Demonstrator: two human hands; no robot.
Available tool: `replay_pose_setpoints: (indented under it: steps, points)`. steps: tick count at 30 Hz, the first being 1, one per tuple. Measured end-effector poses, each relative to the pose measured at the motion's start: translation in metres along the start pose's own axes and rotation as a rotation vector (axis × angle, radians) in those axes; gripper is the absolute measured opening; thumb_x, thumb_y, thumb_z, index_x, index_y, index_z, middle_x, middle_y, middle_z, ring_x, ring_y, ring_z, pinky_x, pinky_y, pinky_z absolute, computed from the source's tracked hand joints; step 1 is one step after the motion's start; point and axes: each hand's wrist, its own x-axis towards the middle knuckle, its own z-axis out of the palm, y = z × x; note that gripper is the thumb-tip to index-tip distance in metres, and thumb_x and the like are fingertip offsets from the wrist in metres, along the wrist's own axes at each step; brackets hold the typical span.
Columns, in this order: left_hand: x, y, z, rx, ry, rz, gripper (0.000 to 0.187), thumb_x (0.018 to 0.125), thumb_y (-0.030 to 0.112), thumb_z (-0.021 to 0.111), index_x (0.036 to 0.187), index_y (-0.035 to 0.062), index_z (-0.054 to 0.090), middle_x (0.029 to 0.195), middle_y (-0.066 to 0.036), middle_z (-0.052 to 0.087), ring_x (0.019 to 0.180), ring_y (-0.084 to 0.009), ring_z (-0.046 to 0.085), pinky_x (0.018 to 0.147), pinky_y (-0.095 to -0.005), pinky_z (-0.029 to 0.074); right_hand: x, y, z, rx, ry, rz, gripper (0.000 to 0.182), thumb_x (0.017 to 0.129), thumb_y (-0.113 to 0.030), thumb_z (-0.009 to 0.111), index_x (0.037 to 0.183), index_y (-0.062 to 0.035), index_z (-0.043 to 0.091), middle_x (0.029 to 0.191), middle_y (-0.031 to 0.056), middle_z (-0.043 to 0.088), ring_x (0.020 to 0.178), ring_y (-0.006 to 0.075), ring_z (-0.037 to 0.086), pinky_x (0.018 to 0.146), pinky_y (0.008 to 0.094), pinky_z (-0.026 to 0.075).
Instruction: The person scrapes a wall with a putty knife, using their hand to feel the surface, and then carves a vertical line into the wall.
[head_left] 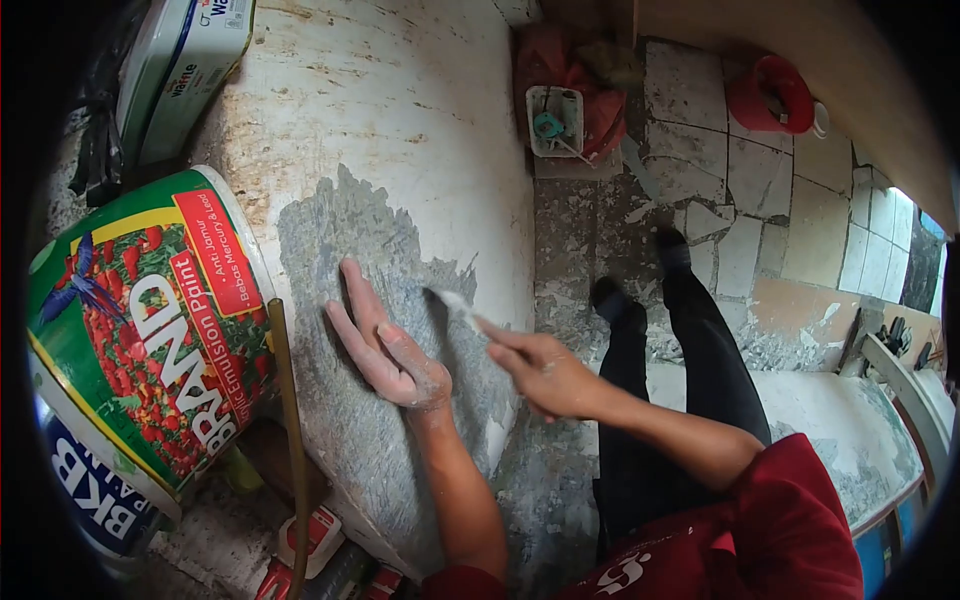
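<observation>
My left hand (388,350) rests with fingers stretched out on the grey, bared patch (350,235) of a white painted surface (400,90). Dusty white powder coats its fingers. To the right of it, my right hand (545,375) is wrapped round the handle of a scraper (455,303). The blade, slightly smeared, meets the grey patch close to my left fingers. Ragged edges of white coating border this patch at the top and right.
A green paint bucket (160,330) and a paint can (195,80) stand at the left, beside a thin upright stick (290,430). Top right are a white tray (556,120) with a teal item and a red bucket (770,95). Debris litters the tiled floor (685,160).
</observation>
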Motion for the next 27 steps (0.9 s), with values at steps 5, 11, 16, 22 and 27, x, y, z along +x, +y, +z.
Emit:
replay_pose_setpoints:
  steps: [5,11,16,22,27]
  points:
    - [-0.002,0.001,0.001,0.049,-0.004,0.007,0.047,0.1,0.009,0.024,0.141,-0.0096,0.009,0.136,-0.035,0.035,0.129,-0.0436,0.036,0.106,-0.0503,0.034,0.014,0.0,-0.019,-0.045,0.116,-0.021,0.046,0.097,-0.026,0.046,0.141,-0.0125,0.04,0.052,0.0021,0.045,0.038,0.009,0.045,0.038,0.0278,0.043]
    - [0.001,0.006,0.007,0.043,0.047,-0.006,0.047,0.1,0.008,0.024,0.141,-0.0095,0.01,0.135,-0.034,0.037,0.128,-0.0427,0.039,0.104,-0.0493,0.038,0.031,-0.002,-0.005,-0.01,0.103,-0.097,0.044,0.099,-0.023,0.043,0.141,-0.0115,0.039,0.053,0.0025,0.049,0.038,0.0084,0.045,0.04,0.0267,0.041]
    - [0.001,0.004,0.003,0.031,0.065,-0.005,0.047,0.1,0.008,0.024,0.141,-0.0104,0.009,0.135,-0.034,0.038,0.126,-0.0422,0.041,0.103,-0.0479,0.04,0.028,0.012,0.002,-0.142,0.12,-0.176,0.045,0.099,-0.026,0.041,0.142,-0.0136,0.037,0.055,0.0049,0.049,0.04,0.0096,0.046,0.042,0.0288,0.042]
    - [0.001,0.006,0.001,-0.007,0.057,-0.027,0.048,0.101,0.013,0.026,0.142,-0.0075,0.009,0.136,-0.032,0.037,0.127,-0.0423,0.04,0.105,-0.0515,0.038,0.035,0.011,-0.025,-0.111,0.328,-0.093,0.051,0.094,-0.029,0.052,0.14,-0.0101,0.04,0.079,0.0205,0.062,0.064,0.0232,0.055,0.07,0.0358,0.048]
    - [-0.002,-0.002,-0.002,0.003,0.012,0.02,0.047,0.101,0.011,0.025,0.142,-0.0071,0.009,0.135,-0.033,0.037,0.127,-0.043,0.04,0.104,-0.0525,0.039,-0.011,0.053,-0.04,-0.257,0.38,-0.261,0.064,0.089,-0.018,0.061,0.144,-0.0082,0.031,0.104,0.0192,0.062,0.083,0.0209,0.058,0.083,0.0318,0.047]
